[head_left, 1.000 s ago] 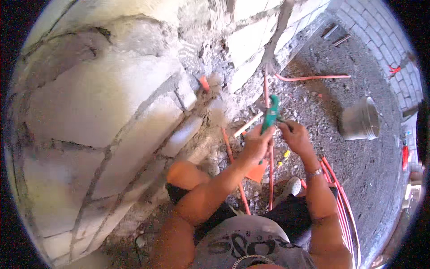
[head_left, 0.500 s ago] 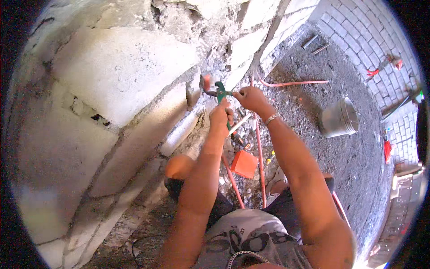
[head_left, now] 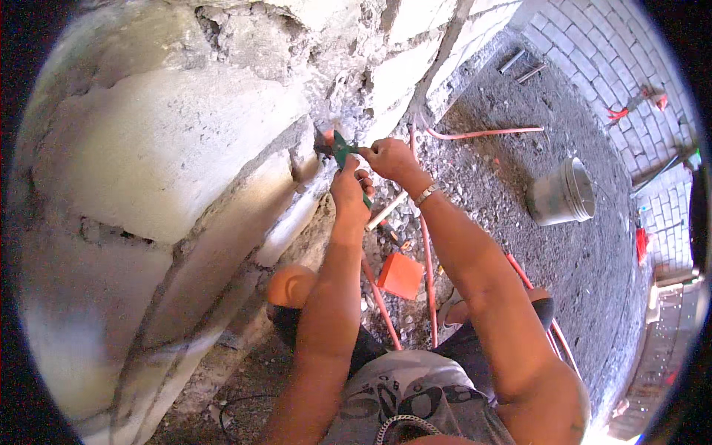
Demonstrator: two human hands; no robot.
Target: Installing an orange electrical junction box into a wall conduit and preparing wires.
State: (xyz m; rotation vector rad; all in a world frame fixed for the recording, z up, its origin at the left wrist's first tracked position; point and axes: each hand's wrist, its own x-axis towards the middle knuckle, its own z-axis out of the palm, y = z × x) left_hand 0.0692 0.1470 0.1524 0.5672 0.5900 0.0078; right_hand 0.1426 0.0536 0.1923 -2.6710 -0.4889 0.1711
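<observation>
My left hand (head_left: pixel 349 194) is wrapped round the lower part of a green hand tool (head_left: pixel 341 150), its head tilted up and left beside the broken wall. Closed fingers of my right hand (head_left: pixel 391 159) grip the end of a dark, narrow piece (head_left: pixel 358 150) that meets the green head; I cannot tell whether it is part of the same tool. Just past the tool's head, an orange piece (head_left: pixel 329 138) sits at a rough cavity in the wall. Under my left hand a pale stick (head_left: pixel 386 211) slants over rubble. An orange square box (head_left: pixel 401 276) lies between my legs.
The chipped block wall (head_left: pixel 193 141) rises close on the left. Orange-pink flexible pipes (head_left: pixel 430 282) run over the rubble, one bending away (head_left: pixel 486 135) farther off. A grey bucket (head_left: pixel 552 194) stands at the right. An orange-and-black tool (head_left: pixel 395 236) lies near the box.
Both hands have moved slightly left with the green tool, whose head now leans left toward the orange piece in the wall. The view has shifted a little.
</observation>
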